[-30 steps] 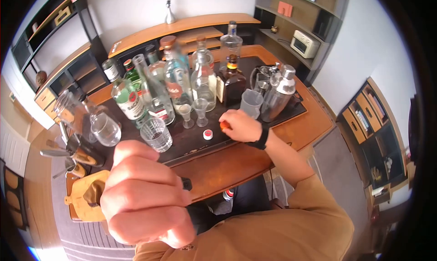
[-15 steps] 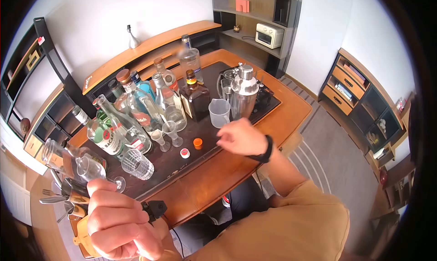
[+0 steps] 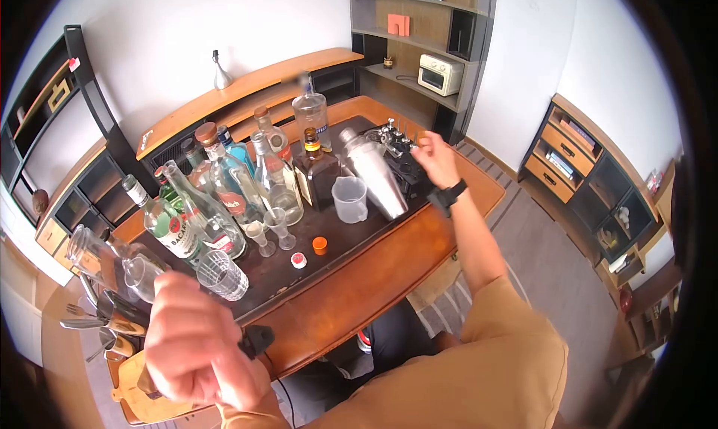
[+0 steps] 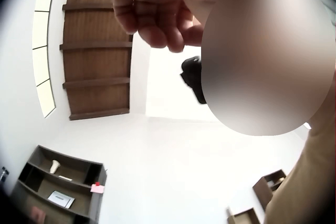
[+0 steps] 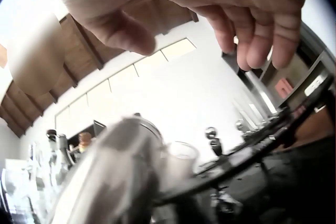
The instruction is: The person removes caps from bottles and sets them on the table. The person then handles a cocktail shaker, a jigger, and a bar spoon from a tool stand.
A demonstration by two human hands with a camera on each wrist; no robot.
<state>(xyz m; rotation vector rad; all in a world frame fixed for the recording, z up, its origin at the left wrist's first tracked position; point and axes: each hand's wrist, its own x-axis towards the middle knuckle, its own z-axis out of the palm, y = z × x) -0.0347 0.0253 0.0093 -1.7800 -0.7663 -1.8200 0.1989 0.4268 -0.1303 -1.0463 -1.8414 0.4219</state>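
Note:
My right hand (image 3: 437, 160) hangs over the black rack (image 3: 407, 167) at the table's right end, with thumb and fingers apart and nothing between them. Left of that hand, a silver cocktail shaker (image 3: 374, 173) leans to the left; it also shows blurred below the hand in the right wrist view (image 5: 113, 166). Close to the camera, my left hand (image 3: 196, 343) is raised in front of the table edge, its fingers loosely curled around nothing. An orange cap (image 3: 320, 245) and a red-and-white cap (image 3: 298, 260) lie on the dark mat. Beside the shaker stands a clear plastic jug (image 3: 349, 200).
Several glass bottles (image 3: 224, 182) crowd the table's back left. Two small glasses (image 3: 280, 231) and a cut-glass tumbler (image 3: 223, 276) stand before them. A dark square bottle (image 3: 320, 175) is behind the jug. Utensils and a wooden board (image 3: 146, 391) are at the lower left.
The right hand put the orange cap down beside the other cap, then moved right, past the shaker to the rack. The shaker has gone from upright to leaning left. The left hand remains raised.

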